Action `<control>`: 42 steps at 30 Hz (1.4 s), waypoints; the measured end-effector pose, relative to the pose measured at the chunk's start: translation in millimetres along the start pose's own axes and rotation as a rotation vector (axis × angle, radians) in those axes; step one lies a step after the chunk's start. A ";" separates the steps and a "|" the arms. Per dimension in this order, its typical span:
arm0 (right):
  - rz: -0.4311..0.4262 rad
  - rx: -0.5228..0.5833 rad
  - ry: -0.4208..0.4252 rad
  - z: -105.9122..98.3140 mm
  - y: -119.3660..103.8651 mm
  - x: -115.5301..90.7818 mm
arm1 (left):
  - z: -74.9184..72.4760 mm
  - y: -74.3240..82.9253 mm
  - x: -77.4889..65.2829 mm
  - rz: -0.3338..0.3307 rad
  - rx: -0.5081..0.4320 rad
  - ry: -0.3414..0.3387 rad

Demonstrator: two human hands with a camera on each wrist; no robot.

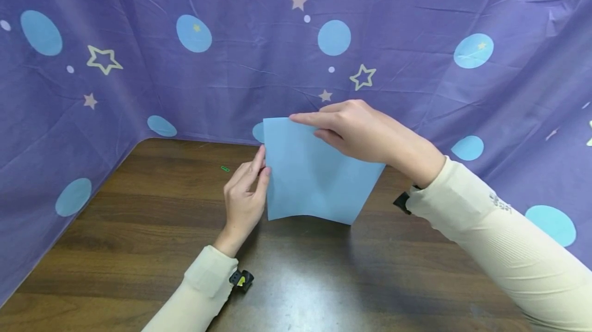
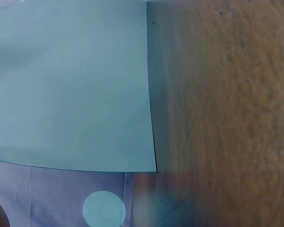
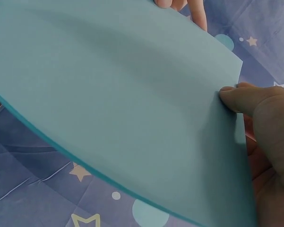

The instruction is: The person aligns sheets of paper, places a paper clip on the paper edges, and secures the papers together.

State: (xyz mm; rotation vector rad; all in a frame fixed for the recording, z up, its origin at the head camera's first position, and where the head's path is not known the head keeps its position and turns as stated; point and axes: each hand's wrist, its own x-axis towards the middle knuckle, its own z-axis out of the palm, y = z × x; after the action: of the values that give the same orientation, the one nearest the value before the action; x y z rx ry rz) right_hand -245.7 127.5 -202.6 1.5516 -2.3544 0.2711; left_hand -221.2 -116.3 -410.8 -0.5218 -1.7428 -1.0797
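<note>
In the head view, a light blue sheet of paper stands upright above the table, its lower edge bowed. My left hand holds the paper's left edge between thumb and fingers. Along the top edge, my right hand pinches the paper. The right wrist view shows the thumb on the near face, with the other fingers behind the sheet. That view also shows a thicker, darker teal lower edge; whether several sheets lie together I cannot tell. Paper fills much of the left wrist view, where the hand is nearly out of sight.
A small green paper clip lies on the brown wooden table, left of the paper. Behind and at the sides hangs a purple cloth with stars and blue dots. Dark straps sit at the cuffs.
</note>
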 end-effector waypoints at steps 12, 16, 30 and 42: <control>0.009 0.000 0.005 -1.1 2.6 -5.5 | -0.7 0.0 1.1 0.013 -0.009 0.003; -0.003 0.007 0.011 -1.6 3.9 -7.3 | -0.8 0.4 1.3 0.011 -0.012 0.003; 0.008 0.022 0.000 -3.1 3.0 -10.2 | -1.3 -0.7 0.0 0.009 -0.008 0.017; 0.023 0.014 -0.002 -4.0 4.3 -16.6 | -0.2 -1.1 0.0 0.013 -0.017 0.024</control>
State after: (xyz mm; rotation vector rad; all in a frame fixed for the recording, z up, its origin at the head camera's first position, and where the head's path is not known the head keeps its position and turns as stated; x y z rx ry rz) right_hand -243.0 144.8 -204.7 1.5326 -2.3778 0.2924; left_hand -221.9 -117.1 -411.2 -0.5276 -1.7082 -1.0888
